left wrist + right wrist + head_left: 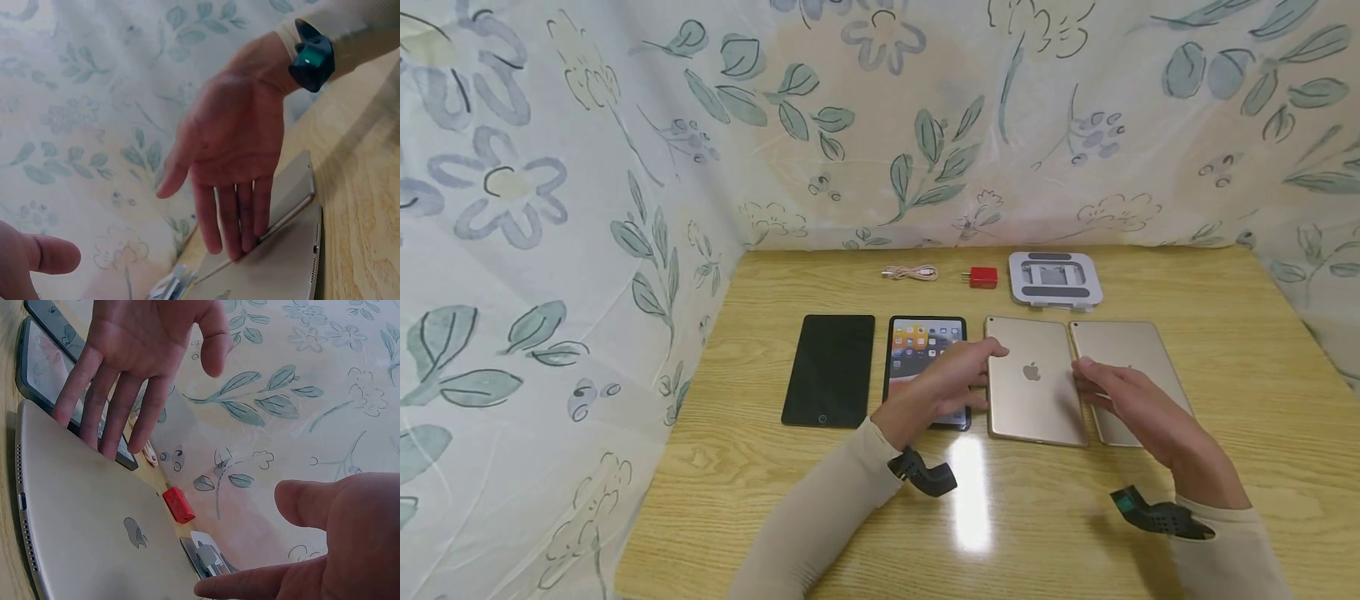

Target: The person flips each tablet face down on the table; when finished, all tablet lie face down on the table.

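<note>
A gold tablet (pixel 1037 408) lies back up on the wooden table, its apple logo showing. My left hand (pixel 958 375) is at its left edge, fingers fairly straight, and partly covers a lit-screen tablet (pixel 917 329) beneath. My right hand (pixel 1127 396) is at the right edge, its fingertips by the narrow gap to a second gold tablet (pixel 1142 342). In the left wrist view the right hand (pixel 234 144) shows its palm, fingers extended down to that edge. The right wrist view shows the left hand (pixel 134 369) with straight fingers along the opposite edge.
A black tablet (pixel 829 367) with a dark screen lies furthest left. Behind the row are a coiled cable (pixel 910 272), a red charger plug (pixel 982 277) and a folded grey-white stand (pixel 1055 292). Floral cloth (pixel 925 125) hangs along the table's back and left side.
</note>
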Motion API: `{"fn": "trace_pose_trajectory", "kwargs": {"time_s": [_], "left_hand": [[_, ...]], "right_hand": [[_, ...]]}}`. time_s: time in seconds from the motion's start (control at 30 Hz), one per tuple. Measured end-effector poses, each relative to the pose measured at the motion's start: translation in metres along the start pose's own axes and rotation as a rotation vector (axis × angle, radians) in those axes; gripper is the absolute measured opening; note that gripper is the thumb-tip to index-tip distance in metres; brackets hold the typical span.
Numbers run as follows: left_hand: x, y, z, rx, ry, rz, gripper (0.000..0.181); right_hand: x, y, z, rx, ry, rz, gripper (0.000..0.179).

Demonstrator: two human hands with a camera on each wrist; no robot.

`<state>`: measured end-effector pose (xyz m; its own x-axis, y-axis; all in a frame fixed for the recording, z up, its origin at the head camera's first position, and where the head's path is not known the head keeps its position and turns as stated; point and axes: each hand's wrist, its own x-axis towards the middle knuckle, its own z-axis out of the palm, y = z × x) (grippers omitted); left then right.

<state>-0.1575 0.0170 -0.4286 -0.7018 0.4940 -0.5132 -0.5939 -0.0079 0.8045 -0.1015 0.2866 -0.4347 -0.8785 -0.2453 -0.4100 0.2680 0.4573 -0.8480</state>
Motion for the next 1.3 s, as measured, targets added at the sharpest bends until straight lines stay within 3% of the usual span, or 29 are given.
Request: {"fn": "trace_pose_trajectory", "kwargs": {"time_s": [0.27, 0.43, 0.7, 1.0, 1.3], "left_hand": [[-0.012, 0.002, -0.011, 0.015, -0.023, 0.029, 0.062], [-0.024, 0.004, -0.03, 0.022, -0.043, 0.071, 0.061], [-0.052, 0.014, -0.069, 0.005, -0.058, 0.127, 0.056], [-0.076, 0.021, -0.114, 0.063, 0.064, 0.151, 0.048], [-0.085, 0.017, -0.14, 0.094, 0.149, 0.119, 0.052]], "right_hand": [[-0.001, -0.003, -0.005, -0.041, -0.004, -0.049, 0.087], [-0.004, -0.009, -0.009, -0.046, -0.015, -0.102, 0.083], [-0.005, -0.022, -0.005, 0.087, -0.063, -0.189, 0.076], [0.008, -0.037, 0.013, 0.231, -0.079, -0.215, 0.074], [0.025, -0.053, 0.035, 0.26, -0.123, -0.195, 0.077]]}}
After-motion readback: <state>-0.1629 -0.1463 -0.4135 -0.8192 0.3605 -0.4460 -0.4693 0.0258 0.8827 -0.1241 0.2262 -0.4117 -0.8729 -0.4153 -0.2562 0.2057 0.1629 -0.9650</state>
